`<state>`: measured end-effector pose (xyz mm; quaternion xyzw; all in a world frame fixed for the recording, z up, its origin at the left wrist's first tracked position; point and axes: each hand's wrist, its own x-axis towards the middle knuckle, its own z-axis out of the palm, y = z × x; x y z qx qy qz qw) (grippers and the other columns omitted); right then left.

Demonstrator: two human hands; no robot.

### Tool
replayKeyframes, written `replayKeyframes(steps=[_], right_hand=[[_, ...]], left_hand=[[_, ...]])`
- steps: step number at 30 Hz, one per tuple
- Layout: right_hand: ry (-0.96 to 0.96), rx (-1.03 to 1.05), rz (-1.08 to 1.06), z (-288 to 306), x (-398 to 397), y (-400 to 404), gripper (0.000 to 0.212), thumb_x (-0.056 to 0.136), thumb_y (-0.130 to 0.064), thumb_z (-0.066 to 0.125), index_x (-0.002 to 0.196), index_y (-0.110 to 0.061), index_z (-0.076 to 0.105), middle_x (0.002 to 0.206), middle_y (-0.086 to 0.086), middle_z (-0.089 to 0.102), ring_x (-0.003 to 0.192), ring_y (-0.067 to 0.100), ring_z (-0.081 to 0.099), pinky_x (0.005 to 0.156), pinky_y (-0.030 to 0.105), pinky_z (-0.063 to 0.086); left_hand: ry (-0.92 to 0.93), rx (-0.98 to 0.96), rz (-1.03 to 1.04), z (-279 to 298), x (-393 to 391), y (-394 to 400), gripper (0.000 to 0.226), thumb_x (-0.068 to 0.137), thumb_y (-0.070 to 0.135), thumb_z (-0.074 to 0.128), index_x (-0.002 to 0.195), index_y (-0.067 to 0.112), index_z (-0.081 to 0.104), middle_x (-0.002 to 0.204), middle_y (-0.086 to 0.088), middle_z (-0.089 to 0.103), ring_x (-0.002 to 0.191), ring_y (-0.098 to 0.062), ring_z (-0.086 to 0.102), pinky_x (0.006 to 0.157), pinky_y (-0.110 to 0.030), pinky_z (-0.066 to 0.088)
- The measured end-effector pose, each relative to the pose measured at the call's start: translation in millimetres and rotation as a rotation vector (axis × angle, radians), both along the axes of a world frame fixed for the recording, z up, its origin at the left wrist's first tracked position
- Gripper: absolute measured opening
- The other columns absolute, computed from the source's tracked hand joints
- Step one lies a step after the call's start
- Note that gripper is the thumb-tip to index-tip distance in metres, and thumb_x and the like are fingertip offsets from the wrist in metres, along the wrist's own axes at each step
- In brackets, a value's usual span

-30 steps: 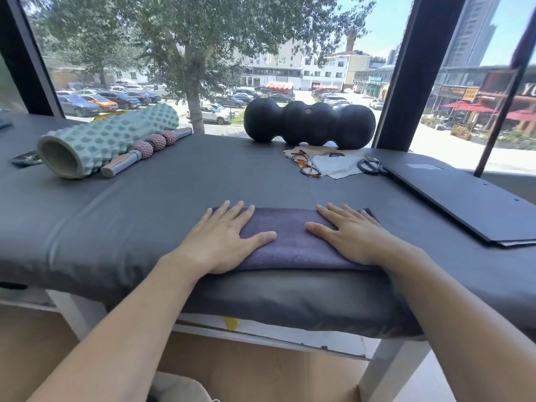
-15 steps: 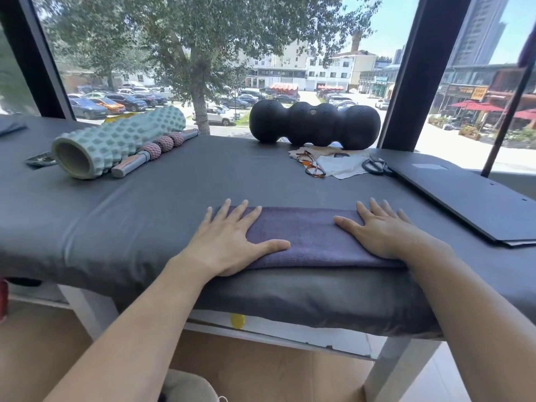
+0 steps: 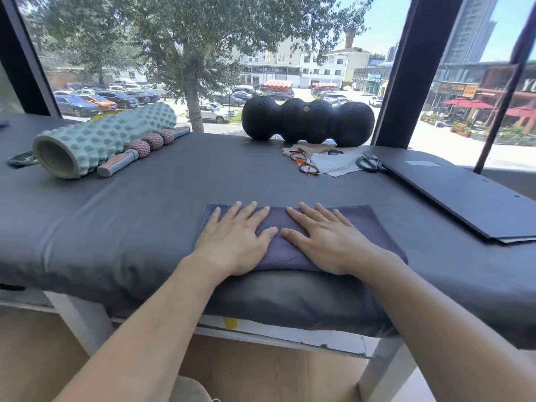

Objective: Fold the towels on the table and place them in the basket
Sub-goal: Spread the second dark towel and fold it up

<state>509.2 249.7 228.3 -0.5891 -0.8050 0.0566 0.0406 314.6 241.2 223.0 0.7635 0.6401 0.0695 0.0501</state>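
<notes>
A folded dark purple towel lies near the front edge of the grey padded table. My left hand lies flat on the towel's left half, fingers straight and spread. My right hand lies flat on its middle, fingers straight, thumb almost touching the left thumb. Both palms press down on the cloth. The towel's right end shows beyond my right hand. No basket is clearly in view.
At the back left lie a mint foam roller and a pink-beaded massage stick. A black peanut roller stands by the window. Glasses, cloths, scissors and a flat black board lie at right.
My right hand slid out to the towel's right end, then came back to the middle. My left hand shifted right a little. Both thumbs now sit close together.
</notes>
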Motion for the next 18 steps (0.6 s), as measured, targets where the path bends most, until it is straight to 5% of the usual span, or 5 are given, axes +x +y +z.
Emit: replayKeyframes(steps=[14,18], right_hand=[[0.076,-0.095,-0.276,4,71,6,0.078,0.094,-0.076,0.018,0.161,-0.036,0.01,0.169,-0.01,0.005,0.156,0.012,-0.001,0.126,0.04,0.0],[0.12,-0.02,-0.377,14,85,0,0.08,0.095,-0.072,0.034,0.157,-0.021,0.029,0.163,0.001,0.03,0.15,0.023,0.026,0.12,0.041,0.023]], left_hand=[[-0.05,-0.023,0.126,0,-20,-1,0.089,0.091,0.08,0.015,0.162,0.026,0.01,0.17,0.008,0.004,0.157,-0.015,-0.002,0.127,-0.037,0.0],[-0.029,-0.015,0.126,-2,-21,-1,0.09,0.091,0.08,0.013,0.163,0.027,0.009,0.17,0.008,0.003,0.157,-0.014,-0.003,0.127,-0.038,0.0]])
